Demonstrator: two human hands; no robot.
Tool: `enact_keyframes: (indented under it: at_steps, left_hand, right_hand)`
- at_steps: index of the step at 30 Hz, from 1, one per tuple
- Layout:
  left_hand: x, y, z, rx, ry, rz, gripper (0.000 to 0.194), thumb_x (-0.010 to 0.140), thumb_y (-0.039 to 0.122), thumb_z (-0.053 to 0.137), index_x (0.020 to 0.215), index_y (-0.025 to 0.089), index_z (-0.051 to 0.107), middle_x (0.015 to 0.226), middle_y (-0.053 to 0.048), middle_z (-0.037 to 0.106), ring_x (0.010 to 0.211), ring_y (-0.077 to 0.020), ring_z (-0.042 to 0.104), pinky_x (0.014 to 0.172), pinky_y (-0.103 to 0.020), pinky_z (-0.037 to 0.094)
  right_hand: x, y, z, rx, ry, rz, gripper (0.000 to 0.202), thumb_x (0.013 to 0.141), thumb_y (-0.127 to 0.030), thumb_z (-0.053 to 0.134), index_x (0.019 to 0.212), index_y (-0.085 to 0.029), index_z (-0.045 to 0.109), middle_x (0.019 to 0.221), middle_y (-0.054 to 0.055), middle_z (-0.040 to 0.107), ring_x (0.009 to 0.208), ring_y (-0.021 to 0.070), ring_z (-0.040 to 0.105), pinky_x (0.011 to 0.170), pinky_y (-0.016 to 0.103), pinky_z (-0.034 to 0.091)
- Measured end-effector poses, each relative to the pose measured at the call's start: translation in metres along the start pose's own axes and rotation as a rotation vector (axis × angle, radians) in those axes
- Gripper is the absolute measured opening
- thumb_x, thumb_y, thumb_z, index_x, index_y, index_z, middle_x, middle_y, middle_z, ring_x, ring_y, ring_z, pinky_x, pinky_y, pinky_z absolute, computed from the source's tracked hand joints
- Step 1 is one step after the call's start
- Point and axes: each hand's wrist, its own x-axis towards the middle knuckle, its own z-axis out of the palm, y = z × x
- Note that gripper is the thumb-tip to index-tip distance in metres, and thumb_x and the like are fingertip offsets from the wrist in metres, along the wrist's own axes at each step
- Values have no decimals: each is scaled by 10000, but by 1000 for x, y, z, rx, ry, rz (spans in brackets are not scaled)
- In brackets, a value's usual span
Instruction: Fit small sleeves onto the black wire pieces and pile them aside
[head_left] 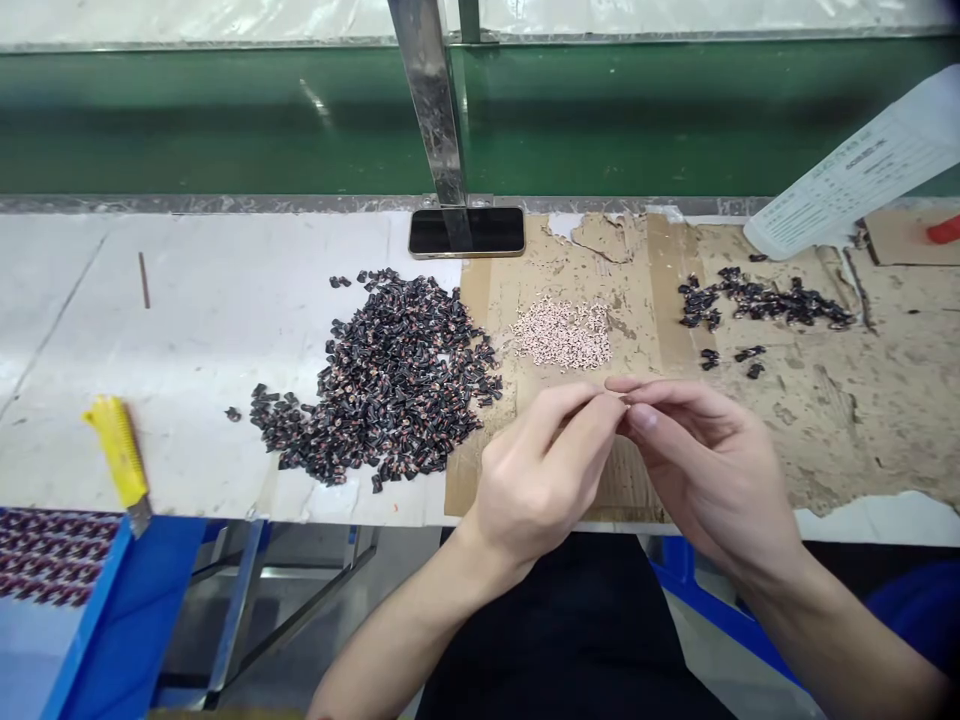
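My left hand (536, 475) and my right hand (712, 470) meet fingertip to fingertip above the cardboard's (630, 480) near edge. Both are closed in a pinch, and whatever lies between the fingertips is too small and covered to name. Just beyond them lies a patch of tiny pinkish copper-coloured pieces (562, 333). Left of my left hand spreads a large heap of small black parts (405, 380) with coppery bits showing. A smaller, scattered group of similar black parts (802, 302) lies on the cardboard past my right hand.
A phone (466, 232) lies at the table's back edge, by a metal post (431, 100). A yellow utility knife (120, 455) overhangs the front left edge. A white bottle (862, 165) leans at the back right. A green belt (225, 120) runs behind. A thin brown stick (144, 280) lies left.
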Motion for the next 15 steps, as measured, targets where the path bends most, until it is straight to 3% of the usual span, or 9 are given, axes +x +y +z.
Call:
enact_keyframes:
  at_steps: [6, 10, 15]
  left_hand:
    - [-5, 8, -8, 8, -61, -36, 89, 962, 74, 732, 1024, 136, 749, 1011, -51, 816, 894, -115, 791, 867, -182, 641]
    - [-13, 10, -12, -39, -111, -75, 101, 934, 69, 766, 1015, 128, 762, 1001, -50, 830, 914, -121, 797, 896, -172, 633]
    - [-29, 2, -20, -145, -2, -341, 228, 895, 49, 800, 1076, 184, 774, 1012, -3, 837, 830, -103, 783, 817, -186, 657]
  right_hand:
    - [-9, 1, -4, -158, -78, -100, 149, 970, -174, 739, 1000, -297, 819, 1108, -14, 800, 892, 96, 772, 818, 174, 659]
    - [-17, 6, -8, -325, -60, -217, 173, 963, -109, 709, 1003, -258, 786, 1097, 20, 775, 1003, 135, 757, 833, 208, 651]
    - [-26, 13, -29, -683, -66, -332, 182, 919, -71, 733, 993, -236, 754, 1145, 56, 740, 1107, 189, 724, 985, 330, 605]
